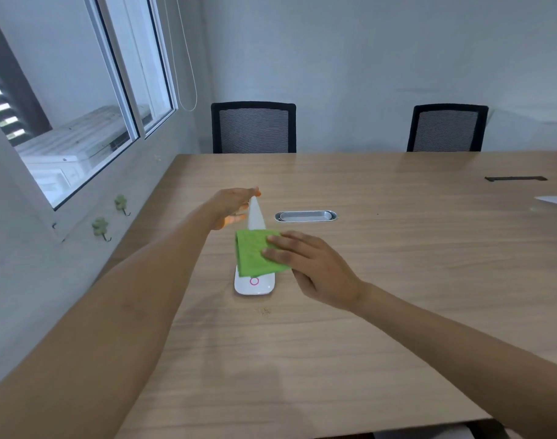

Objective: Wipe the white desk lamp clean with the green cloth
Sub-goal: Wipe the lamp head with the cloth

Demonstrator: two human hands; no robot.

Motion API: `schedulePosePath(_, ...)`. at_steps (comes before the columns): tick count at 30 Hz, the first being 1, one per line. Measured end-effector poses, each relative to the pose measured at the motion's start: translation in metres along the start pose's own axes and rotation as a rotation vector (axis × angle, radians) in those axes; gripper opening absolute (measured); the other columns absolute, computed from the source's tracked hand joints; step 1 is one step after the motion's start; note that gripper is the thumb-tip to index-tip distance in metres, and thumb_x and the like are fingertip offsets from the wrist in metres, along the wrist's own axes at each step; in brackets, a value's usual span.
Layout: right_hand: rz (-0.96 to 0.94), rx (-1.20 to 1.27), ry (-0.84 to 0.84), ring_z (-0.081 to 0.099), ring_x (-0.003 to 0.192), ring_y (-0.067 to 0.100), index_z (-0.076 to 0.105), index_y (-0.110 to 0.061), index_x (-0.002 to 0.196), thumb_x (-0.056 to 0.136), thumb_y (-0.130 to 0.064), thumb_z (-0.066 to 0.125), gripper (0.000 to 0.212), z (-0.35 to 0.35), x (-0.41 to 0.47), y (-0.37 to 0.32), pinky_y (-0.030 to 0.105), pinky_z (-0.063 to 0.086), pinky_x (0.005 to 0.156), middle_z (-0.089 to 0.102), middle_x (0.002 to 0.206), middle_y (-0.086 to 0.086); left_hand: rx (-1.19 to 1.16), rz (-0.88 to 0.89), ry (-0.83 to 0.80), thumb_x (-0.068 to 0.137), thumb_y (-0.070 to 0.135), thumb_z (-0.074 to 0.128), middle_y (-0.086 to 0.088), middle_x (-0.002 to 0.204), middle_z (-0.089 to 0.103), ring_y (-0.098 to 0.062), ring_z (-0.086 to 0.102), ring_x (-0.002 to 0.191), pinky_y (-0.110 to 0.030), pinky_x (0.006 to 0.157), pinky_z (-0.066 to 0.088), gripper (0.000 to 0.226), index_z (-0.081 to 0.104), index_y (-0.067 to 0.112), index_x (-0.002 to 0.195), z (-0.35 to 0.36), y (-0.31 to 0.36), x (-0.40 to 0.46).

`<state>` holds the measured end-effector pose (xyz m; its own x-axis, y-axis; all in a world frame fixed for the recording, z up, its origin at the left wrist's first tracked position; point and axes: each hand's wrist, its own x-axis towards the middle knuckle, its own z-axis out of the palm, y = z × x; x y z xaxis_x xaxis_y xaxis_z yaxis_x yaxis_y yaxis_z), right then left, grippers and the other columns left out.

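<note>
The white desk lamp stands on the wooden table, its flat base bearing a pink ring toward me and its slim arm rising behind. My left hand holds the top of the lamp arm. A folded green cloth lies over the base and lower arm, pressed there by the fingers of my right hand, which grips its right edge. The part of the lamp under the cloth is hidden.
A silver oval cable grommet is set into the table just behind the lamp. Two black mesh chairs stand at the far edge. A window wall runs along the left. Papers lie at the right edge. Some crumbs lie near the base.
</note>
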<state>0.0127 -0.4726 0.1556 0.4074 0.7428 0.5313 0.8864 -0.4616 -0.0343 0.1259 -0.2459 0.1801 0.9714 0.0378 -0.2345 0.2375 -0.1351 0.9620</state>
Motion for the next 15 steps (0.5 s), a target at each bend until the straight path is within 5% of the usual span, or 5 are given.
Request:
schedulePosePath(9, -0.202, -0.129, 0.097, 0.068, 0.104, 0.023, 0.071, -0.017, 0.109, 0.094, -0.007, 0.031, 0.044, 0.015, -0.042, -0.029, 0.029, 0.054, 0.087, 0.070, 0.119, 0.000, -0.009, 0.032, 0.132, 0.078, 0.051, 0.067, 0.003, 0.118, 0.060, -0.017, 0.057, 0.111, -0.031, 0.090, 0.049, 0.055, 0.061, 0.021, 0.122, -0.007, -0.006, -0.010)
schedulePosePath(15, 0.111, 0.039, -0.204, 0.064, 0.079, 0.033, 0.067, -0.004, 0.104, 0.078, -0.002, 0.047, 0.032, 0.053, -0.048, -0.021, 0.035, 0.057, 0.062, 0.066, 0.098, 0.017, 0.216, -0.005, 0.259, 0.087, 0.033, 0.061, -0.004, 0.096, 0.056, -0.018, 0.051, 0.088, -0.028, 0.069, 0.042, 0.017, 0.066, 0.018, 0.094, -0.037, -0.045, -0.030)
